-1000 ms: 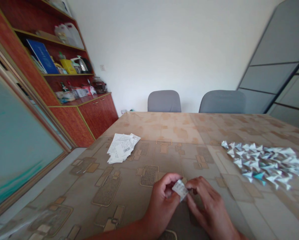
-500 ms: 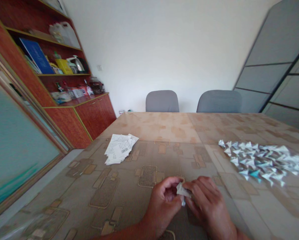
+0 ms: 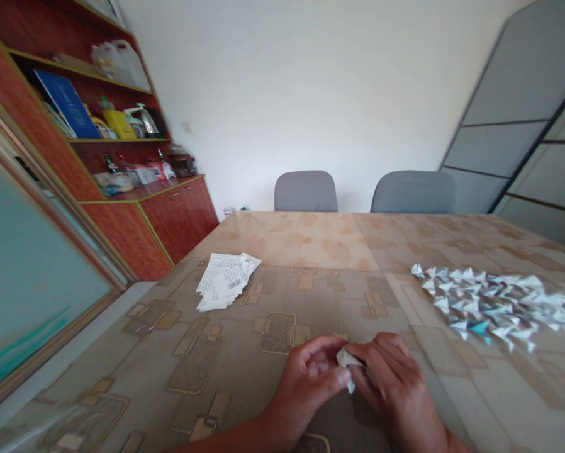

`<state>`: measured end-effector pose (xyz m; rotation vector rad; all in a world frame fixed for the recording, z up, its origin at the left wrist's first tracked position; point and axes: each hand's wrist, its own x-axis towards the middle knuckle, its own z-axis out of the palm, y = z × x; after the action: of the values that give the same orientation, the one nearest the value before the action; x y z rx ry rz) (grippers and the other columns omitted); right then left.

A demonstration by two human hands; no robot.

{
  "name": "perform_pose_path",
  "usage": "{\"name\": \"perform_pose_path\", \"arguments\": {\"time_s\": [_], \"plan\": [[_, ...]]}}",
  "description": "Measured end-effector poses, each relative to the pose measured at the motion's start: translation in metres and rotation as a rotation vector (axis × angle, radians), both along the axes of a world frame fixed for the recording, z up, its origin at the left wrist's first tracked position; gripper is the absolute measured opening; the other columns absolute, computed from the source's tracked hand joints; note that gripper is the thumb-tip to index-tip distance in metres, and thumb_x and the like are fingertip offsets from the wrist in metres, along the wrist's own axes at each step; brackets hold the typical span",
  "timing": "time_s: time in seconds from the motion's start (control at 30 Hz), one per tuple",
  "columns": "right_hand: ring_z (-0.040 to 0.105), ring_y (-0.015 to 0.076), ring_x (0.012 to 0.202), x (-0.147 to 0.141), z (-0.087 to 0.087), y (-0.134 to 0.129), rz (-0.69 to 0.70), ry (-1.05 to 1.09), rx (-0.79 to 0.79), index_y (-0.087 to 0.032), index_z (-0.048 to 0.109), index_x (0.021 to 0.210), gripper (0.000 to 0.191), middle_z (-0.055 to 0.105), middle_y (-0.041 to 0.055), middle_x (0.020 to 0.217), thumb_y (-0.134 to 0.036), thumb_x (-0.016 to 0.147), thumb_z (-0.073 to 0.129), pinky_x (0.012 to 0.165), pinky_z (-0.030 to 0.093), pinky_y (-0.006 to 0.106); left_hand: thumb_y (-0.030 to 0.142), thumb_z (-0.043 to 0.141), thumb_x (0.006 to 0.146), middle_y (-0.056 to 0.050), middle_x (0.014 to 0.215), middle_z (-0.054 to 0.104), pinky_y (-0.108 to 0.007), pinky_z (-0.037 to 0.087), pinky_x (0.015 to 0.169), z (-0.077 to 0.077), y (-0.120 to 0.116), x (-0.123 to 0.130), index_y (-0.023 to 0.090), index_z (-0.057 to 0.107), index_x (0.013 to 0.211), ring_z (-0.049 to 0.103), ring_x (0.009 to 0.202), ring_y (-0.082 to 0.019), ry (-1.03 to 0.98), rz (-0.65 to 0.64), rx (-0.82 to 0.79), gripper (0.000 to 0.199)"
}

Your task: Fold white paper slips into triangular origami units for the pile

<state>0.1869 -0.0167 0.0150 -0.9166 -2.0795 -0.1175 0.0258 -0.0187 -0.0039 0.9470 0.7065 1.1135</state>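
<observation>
A small piece of folded paper [image 3: 347,358] is held between both hands, low over the near part of the table. My left hand [image 3: 311,377] pinches its left side, with the thumb and fingertips curled round it. From the right, my right hand [image 3: 391,377] grips the same paper, its fingers covering much of it. A pale tip pokes out below the left thumb. To the right lies a cluster of folded paper pieces [image 3: 499,305], mostly whitish with a teal one among them. At left rests a loose stack of printed paper slips [image 3: 226,281].
The patterned table cover [image 3: 245,365] spreads under everything. Two grey chairs [image 3: 306,190] stand behind the far edge. A reddish wooden cabinet [image 3: 179,217] with filled shelves is at the left, near a glass door [image 3: 27,283]. Grey panels [image 3: 509,75] rise at the right.
The left thumb has shifted slightly right and up over the paper. The folded paper has turned a little in the fingers. Stack and cluster lie as before.
</observation>
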Motion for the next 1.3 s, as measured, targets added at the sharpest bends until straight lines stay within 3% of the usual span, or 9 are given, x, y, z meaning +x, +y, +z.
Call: {"name": "perform_pose_path", "arguments": {"time_s": [0.1, 0.2, 0.33, 0.57, 0.8, 1.03, 1.13, 1.3], "plan": [[0.051, 0.0163, 0.061, 0.000, 0.003, -0.001, 0.013, 0.020, -0.006, -0.016, 0.062, 0.087, 0.016, 0.061, 0.0008, 0.065, -0.023, 0.097, 0.052, 0.068, 0.033, 0.029, 0.043, 0.075, 0.077, -0.009, 0.098, 0.073, -0.029, 0.050, 0.077, 0.002, -0.001, -0.002, 0.016, 0.071, 0.102, 0.067, 0.088, -0.020, -0.028, -0.004, 0.010, 0.037], [0.052, 0.0170, 0.063, 0.001, 0.004, -0.002, -0.002, 0.013, -0.004, -0.015, 0.062, 0.092, 0.016, 0.062, 0.0016, 0.066, -0.025, 0.098, 0.051, 0.069, 0.034, 0.030, 0.041, 0.076, 0.076, -0.008, 0.101, 0.073, -0.027, 0.050, 0.080, 0.001, -0.001, -0.002, 0.019, 0.072, 0.102, 0.067, 0.093, -0.020, -0.031, 0.011, 0.022, 0.034], [0.051, 0.0174, 0.061, 0.000, 0.004, -0.003, -0.012, 0.006, 0.011, -0.015, 0.063, 0.089, 0.013, 0.061, 0.0020, 0.064, -0.018, 0.095, 0.052, 0.070, 0.034, 0.031, 0.045, 0.071, 0.080, -0.008, 0.097, 0.074, -0.027, 0.050, 0.077, -0.001, -0.001, -0.002, 0.018, 0.072, 0.104, 0.068, 0.084, -0.017, -0.011, 0.017, 0.027, 0.035], [0.051, 0.0156, 0.058, 0.000, 0.003, -0.003, -0.001, 0.031, 0.006, -0.017, 0.063, 0.086, 0.013, 0.062, 0.0004, 0.064, -0.015, 0.094, 0.053, 0.069, 0.034, 0.031, 0.031, 0.084, 0.068, -0.007, 0.097, 0.074, -0.026, 0.050, 0.079, -0.002, 0.001, 0.000, 0.017, 0.072, 0.097, 0.068, 0.088, -0.018, -0.060, -0.004, 0.020, 0.034], [0.056, 0.0160, 0.062, 0.003, 0.005, -0.004, 0.024, 0.058, -0.074, -0.019, 0.060, 0.092, 0.011, 0.062, -0.0001, 0.068, -0.022, 0.097, 0.050, 0.061, 0.039, 0.026, 0.029, 0.084, 0.065, -0.005, 0.087, 0.073, -0.025, 0.049, 0.073, -0.004, 0.002, 0.001, 0.016, 0.071, 0.094, 0.066, 0.079, -0.016, -0.009, 0.035, 0.038, 0.034], [0.056, 0.0167, 0.060, 0.002, 0.003, -0.003, 0.015, 0.066, -0.095, -0.021, 0.058, 0.083, 0.012, 0.060, -0.0002, 0.066, -0.018, 0.093, 0.052, 0.058, 0.041, 0.027, 0.023, 0.080, 0.067, -0.003, 0.082, 0.069, -0.024, 0.048, 0.069, -0.004, 0.002, 0.003, 0.015, 0.068, 0.097, 0.063, 0.074, -0.014, 0.069, 0.089, 0.071, 0.034], [0.058, 0.0170, 0.065, 0.003, 0.005, -0.003, 0.039, 0.081, -0.139, -0.020, 0.059, 0.094, 0.010, 0.063, 0.0010, 0.073, -0.015, 0.091, 0.052, 0.060, 0.044, 0.027, 0.020, 0.077, 0.069, -0.002, 0.081, 0.067, -0.024, 0.048, 0.068, 0.001, 0.001, 0.004, 0.016, 0.063, 0.102, 0.062, 0.073, -0.015, 0.074, 0.109, 0.080, 0.036], [0.061, 0.0204, 0.078, 0.005, 0.009, -0.006, 0.099, 0.066, -0.171, -0.019, 0.058, 0.106, 0.019, 0.066, 0.0053, 0.086, -0.014, 0.089, 0.052, 0.067, 0.048, 0.031, 0.017, 0.072, 0.071, -0.003, 0.079, 0.067, -0.023, 0.047, 0.068, 0.008, 0.002, 0.004, 0.016, 0.061, 0.084, 0.062, 0.074, -0.015, 0.125, 0.136, 0.107, 0.016]]}}
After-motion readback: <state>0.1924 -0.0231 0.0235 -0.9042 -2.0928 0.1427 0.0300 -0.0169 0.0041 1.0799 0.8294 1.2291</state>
